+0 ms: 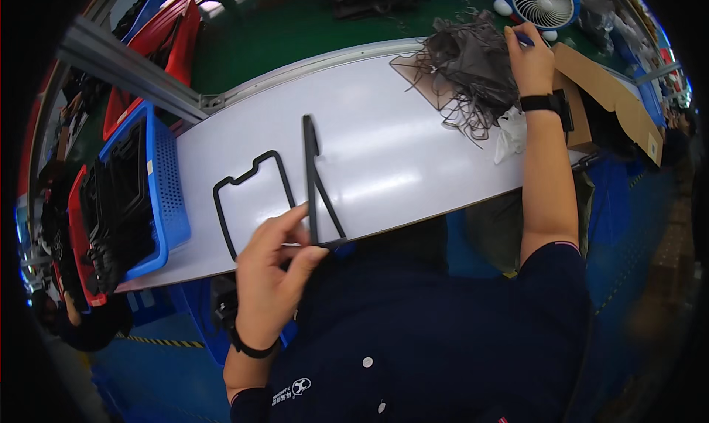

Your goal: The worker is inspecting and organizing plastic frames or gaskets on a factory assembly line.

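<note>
My left hand (pixel 269 282) pinches a thin black frame (pixel 310 179) by its lower end, and the frame stands on edge, raised before me. A second black frame (pixel 283 175), with a notch in its upper side, lies flat on the white table just beyond that hand. Out at the far right, my right hand (pixel 532 65) has its fingers closed around a slim dark blue pen-like tool (pixel 524 39). Beside that hand is a heap of dark grey sheets with thin loose strips (pixel 473 57). Part of the tool is hidden by my fingers.
On the left, a blue basket (pixel 168 194) of black parts stands by red bins (pixel 181 53). A cardboard box (pixel 613 98) is at the right, near a blue fan (pixel 545 3) and crumpled white plastic (pixel 509 136). A metal rail (pixel 310 72) borders the table's far side.
</note>
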Tool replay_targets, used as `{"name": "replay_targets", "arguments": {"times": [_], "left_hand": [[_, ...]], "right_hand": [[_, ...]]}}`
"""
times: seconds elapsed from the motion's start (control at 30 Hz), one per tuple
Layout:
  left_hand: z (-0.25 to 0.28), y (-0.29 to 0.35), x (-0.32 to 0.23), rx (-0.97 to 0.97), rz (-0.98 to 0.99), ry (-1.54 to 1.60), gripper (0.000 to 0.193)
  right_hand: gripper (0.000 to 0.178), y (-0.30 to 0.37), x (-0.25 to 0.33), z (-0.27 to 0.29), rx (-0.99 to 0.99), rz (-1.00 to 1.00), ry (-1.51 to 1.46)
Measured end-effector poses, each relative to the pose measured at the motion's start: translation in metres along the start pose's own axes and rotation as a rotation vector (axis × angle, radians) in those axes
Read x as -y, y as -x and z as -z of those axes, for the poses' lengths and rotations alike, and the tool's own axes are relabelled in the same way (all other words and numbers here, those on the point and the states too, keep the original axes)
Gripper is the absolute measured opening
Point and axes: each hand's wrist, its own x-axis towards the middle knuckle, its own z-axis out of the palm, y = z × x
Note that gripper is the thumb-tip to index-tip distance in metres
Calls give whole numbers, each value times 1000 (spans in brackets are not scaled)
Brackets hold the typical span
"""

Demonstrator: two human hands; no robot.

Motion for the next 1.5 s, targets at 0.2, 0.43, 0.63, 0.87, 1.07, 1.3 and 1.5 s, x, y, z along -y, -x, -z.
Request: {"name": "replay_targets", "arguments": {"times": [0.2, 0.43, 0.63, 0.87, 1.07, 1.3, 1.5], "left_hand": [[-38, -24, 47, -134, -85, -427, 40], [-75, -28, 64, -41, -103, -578, 58], [-8, 0, 42, -425, -116, -436, 49], [53, 27, 93, -672, 14, -783, 44], [52, 29, 131, -625, 78, -802, 39], [52, 42, 96, -597, 10, -686, 50], [34, 32, 42, -491, -74, -316, 40]], "right_hand": [[18, 112, 126, 48, 282, 33, -416], [30, 185, 152, 56, 620, 17, -421], [23, 167, 211, 67, 797, -337, -936], [22, 196, 294, 27, 809, -30, -1081], [22, 179, 283, 2, 948, 78, -945], [23, -15, 213, -93, 198, 292, -441], [18, -100, 174, -164, 253, 464, 202]]}}
